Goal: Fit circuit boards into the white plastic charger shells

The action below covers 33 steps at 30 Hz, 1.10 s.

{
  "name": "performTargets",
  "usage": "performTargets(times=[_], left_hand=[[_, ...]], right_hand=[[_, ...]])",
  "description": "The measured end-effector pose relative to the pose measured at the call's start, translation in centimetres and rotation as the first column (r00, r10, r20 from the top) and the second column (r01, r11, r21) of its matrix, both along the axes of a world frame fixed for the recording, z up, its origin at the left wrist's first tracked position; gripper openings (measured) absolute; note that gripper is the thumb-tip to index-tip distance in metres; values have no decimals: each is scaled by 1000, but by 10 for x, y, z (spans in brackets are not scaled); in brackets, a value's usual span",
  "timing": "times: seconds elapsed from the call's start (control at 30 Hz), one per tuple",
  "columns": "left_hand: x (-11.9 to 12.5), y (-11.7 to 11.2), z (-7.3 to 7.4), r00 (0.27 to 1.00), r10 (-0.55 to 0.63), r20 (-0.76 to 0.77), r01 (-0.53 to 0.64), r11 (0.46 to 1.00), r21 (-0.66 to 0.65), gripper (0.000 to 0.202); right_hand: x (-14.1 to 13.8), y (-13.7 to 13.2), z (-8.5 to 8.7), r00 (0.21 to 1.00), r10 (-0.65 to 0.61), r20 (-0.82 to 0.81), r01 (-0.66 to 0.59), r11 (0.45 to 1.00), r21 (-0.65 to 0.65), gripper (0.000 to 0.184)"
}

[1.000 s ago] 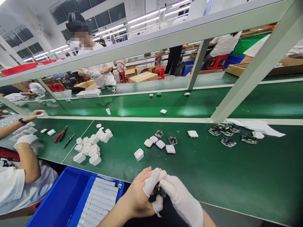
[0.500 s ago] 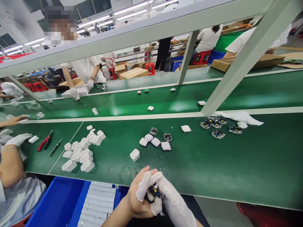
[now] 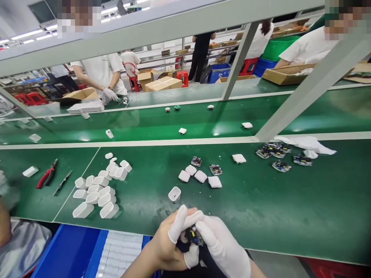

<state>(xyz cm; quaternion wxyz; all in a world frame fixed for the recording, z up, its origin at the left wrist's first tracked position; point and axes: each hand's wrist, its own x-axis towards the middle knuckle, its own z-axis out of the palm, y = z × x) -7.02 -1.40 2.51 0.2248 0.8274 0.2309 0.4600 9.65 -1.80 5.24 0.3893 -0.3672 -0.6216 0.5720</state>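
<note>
My left hand (image 3: 171,243), with white finger cots on thumb and fingertips, and my gloved right hand (image 3: 223,247) meet at the near edge of the green table (image 3: 261,208). Both pinch one small dark circuit board (image 3: 191,235) between them. Just beyond them stands a single open white plastic shell (image 3: 174,194). Further out lie three white caps (image 3: 199,176) and two loose circuit boards (image 3: 215,169).
A heap of several white shells (image 3: 98,189) lies to the left, with red pliers (image 3: 46,177) and tweezers (image 3: 62,182) beyond. A blue bin (image 3: 72,251) holding rows of white parts sits below left. More boards (image 3: 279,156) and a white cloth (image 3: 307,143) lie right. Other people work nearby.
My hands keep hold of the board in the same place. The view has shifted slightly, and the neighbour's hands on the left have drawn out of sight.
</note>
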Motion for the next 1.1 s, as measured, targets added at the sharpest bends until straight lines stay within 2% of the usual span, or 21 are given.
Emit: performTargets(times=[0.13,0.2,0.3,0.4,0.53,0.6,0.67,0.73,0.9,1.0,1.1], left_hand=[[-12,4,0,1000,8,24,-5,992,-126,89],[-16,7,1,1000,2,-3,-3,992,-130,89],[-21,12,5,996,-6,-84,1,998,-67,96],[-27,17,11,979,14,-205,-14,1000,0,92],[-39,21,17,920,186,-344,-169,982,78,68],[-44,21,21,903,234,-361,-198,971,134,53],[-47,21,26,900,222,-374,-158,968,192,42],[-47,19,33,894,188,-408,-117,974,193,38],[-39,14,45,874,73,-481,-57,997,48,48],[-33,11,42,874,63,-481,-54,998,34,50],[-27,8,33,890,133,-435,-109,991,79,46]], right_hand=[[-11,6,-8,989,21,-148,-48,983,-176,45],[-15,11,-8,984,41,-174,-75,978,-195,43],[-19,23,-6,982,99,-163,-124,981,-148,38],[-22,35,-6,974,114,-197,-142,980,-137,43],[-19,42,-7,971,105,-215,-143,975,-172,35],[-17,42,-6,972,110,-208,-156,963,-221,32],[-15,42,-4,976,132,-174,-174,951,-254,34],[-12,42,-3,976,173,-131,-203,943,-264,36],[-3,46,-6,940,316,-132,-338,918,-207,33],[7,45,-5,951,298,-84,-309,935,-174,26],[18,40,-2,960,261,-98,-275,945,-178,26]])
